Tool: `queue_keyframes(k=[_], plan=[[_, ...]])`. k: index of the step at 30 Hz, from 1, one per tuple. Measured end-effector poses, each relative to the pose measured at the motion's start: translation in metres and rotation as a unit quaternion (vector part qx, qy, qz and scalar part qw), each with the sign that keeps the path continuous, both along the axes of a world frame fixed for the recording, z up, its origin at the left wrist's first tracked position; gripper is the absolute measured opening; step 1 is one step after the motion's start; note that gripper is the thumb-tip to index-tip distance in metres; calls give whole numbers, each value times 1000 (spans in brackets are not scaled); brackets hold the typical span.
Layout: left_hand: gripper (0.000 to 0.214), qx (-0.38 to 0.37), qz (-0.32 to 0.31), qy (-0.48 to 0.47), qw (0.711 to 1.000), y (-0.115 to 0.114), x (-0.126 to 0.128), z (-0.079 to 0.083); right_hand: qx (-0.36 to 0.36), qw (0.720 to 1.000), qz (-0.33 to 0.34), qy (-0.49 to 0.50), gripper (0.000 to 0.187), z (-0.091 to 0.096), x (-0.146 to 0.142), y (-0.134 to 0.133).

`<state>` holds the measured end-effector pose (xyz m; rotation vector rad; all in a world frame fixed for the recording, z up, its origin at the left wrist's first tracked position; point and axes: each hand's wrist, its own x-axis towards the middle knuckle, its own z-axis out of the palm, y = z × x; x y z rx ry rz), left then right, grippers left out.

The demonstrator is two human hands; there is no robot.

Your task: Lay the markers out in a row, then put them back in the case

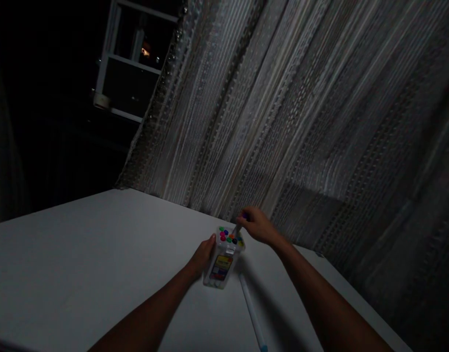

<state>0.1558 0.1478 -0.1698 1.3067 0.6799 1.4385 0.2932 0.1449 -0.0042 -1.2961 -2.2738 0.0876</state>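
Note:
A clear plastic box [212, 266] with a printed label stands upright on the white table, full of markers whose coloured caps [223, 238] show at its open top. My left hand [203, 255] is closed against the left side of this box, its thumb near the upper rim. Above the right part of the opening, my right hand [256, 225] pinches a marker [238, 228] with a purple end, its lower part reaching down among the caps. On the tabletop to the right of the box lies a white marker [252, 310] with a light blue end.
The white table [81, 254] extends to both sides. A patterned grey curtain [246, 107] hangs along its far and right edges. At the far left is a dark area with a white-framed window [134, 63]. The light is dim.

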Motion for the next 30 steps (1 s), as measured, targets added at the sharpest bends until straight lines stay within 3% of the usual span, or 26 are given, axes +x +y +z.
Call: queue_keyframes(k=[4, 7, 10, 16, 24, 30], plan=[[78, -2, 7, 3, 1000, 1, 2, 1, -31, 997, 3, -67, 9, -13, -7, 0], [76, -2, 9, 5, 1000, 0, 2, 2, -67, 990, 27, -124, 18, -13, -10, -5], [74, 5, 6, 6, 1000, -1, 1, 1, -59, 984, 42, -163, 21, -11, -11, -9], [72, 3, 9, 3, 1000, -2, 1, 2, -55, 991, 37, -120, 22, -14, -8, -10], [75, 7, 6, 0, 1000, -18, -7, 20, -81, 989, 61, -111, 25, 0, -9, -20], [71, 4, -2, -5, 1000, -18, -8, 18, -103, 989, 74, -75, 28, -2, -6, -18]])
